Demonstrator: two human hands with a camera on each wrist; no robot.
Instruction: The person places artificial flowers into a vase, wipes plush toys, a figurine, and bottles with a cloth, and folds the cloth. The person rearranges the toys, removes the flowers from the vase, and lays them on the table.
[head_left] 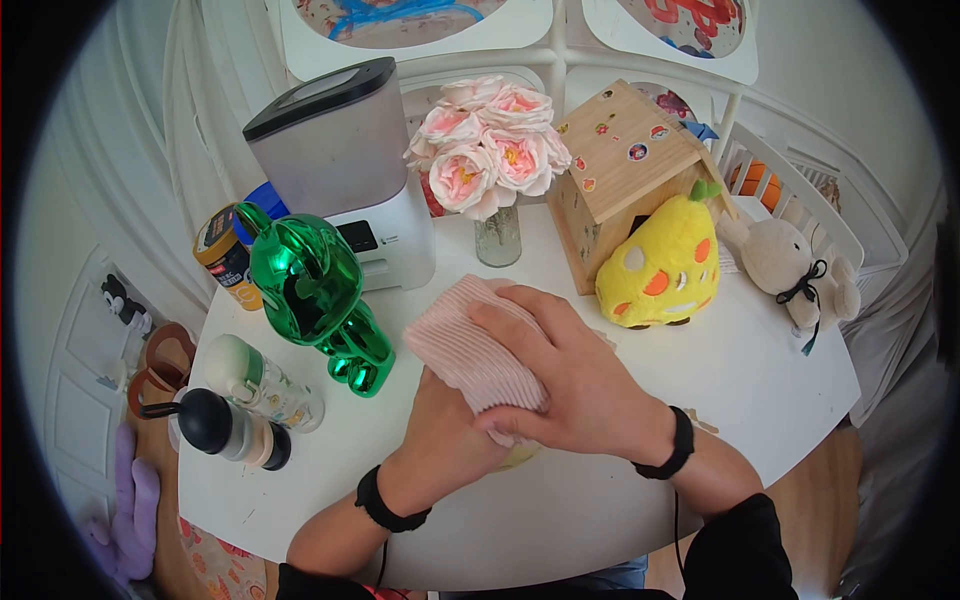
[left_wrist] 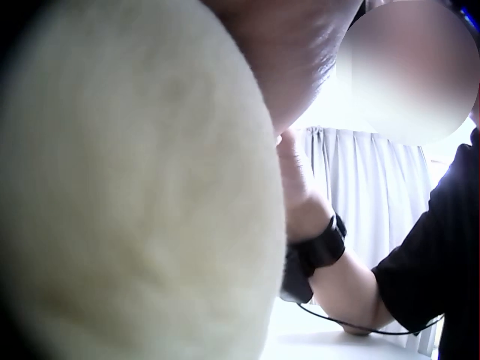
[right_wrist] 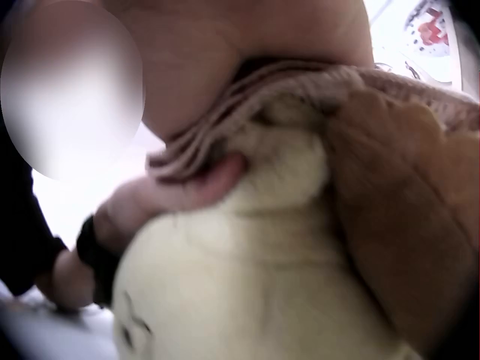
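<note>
I see the right hand grasping the pink cloth, which lies beneath its fingers and drapes over the left hand. The left grips the cream toy, its top against the thumb, just under the cloth.

Cloth before vase, bottles left, plush right (before box)

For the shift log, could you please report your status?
Right hand grips pink cloth. Left hand holds cream plush. Head view: plush mostly hidden.
</note>
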